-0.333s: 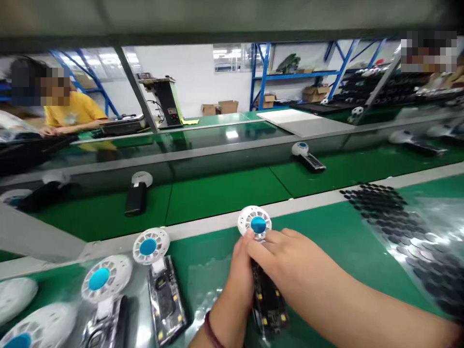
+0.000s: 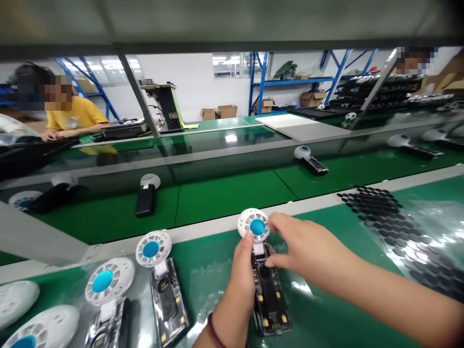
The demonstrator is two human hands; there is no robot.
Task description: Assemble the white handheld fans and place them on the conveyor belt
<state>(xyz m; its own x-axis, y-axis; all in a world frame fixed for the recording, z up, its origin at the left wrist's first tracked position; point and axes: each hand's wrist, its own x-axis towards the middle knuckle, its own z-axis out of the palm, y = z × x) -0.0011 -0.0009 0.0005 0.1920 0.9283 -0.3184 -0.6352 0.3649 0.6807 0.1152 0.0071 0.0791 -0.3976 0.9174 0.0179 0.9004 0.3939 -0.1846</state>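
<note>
My left hand (image 2: 242, 270) is closed around the left side of a handheld device (image 2: 270, 295), its thumb at the lower edge of the round white vented head. A blue disc (image 2: 257, 226) sits in the middle of that head, and a dark circuit board shows through the device's clear body. On its right side is my right hand (image 2: 308, 244), thumb and fingers apart. Those fingertips lie at the head's right edge and the thumb by the upper body; whether they touch is unclear. To the left, a similar device (image 2: 167, 295) lies face up, with another (image 2: 108, 285) beside it.
Rows of small black discs (image 2: 384, 217) lie on a clear sheet at right. Beyond the bench's pale rail (image 2: 210, 229), a green conveyor (image 2: 217, 193) carries several devices. A metal post (image 2: 47, 241) stands at left. Across the line sits a person in a yellow top (image 2: 79, 116).
My right hand has drawn back to the right from the device's front and its fingers have spread, uncovering the board. My left hand still holds the device in about the same place.
</note>
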